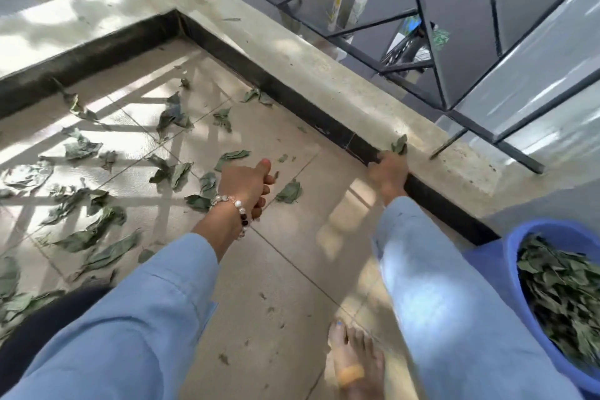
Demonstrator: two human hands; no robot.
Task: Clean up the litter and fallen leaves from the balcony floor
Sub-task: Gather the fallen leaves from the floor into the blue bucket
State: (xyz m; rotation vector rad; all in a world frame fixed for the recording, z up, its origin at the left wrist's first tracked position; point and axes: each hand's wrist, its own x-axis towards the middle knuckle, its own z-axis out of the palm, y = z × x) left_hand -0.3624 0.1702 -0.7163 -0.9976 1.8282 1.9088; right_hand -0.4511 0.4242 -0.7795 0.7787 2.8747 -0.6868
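Several dry green leaves lie scattered over the tiled balcony floor, mostly on the left half. My right hand is at the base of the low concrete ledge and pinches one green leaf that sticks up from its fingers. My left hand, wearing a bead bracelet, hovers over the floor with fingers loosely curled and nothing in it; a leaf lies just right of it. A blue bucket at the lower right is heaped with collected leaves.
A dark metal railing rises from the ledge, with a drop to the street beyond it. My bare foot stands on the tiles at the bottom. A dark object sits at the lower left edge.
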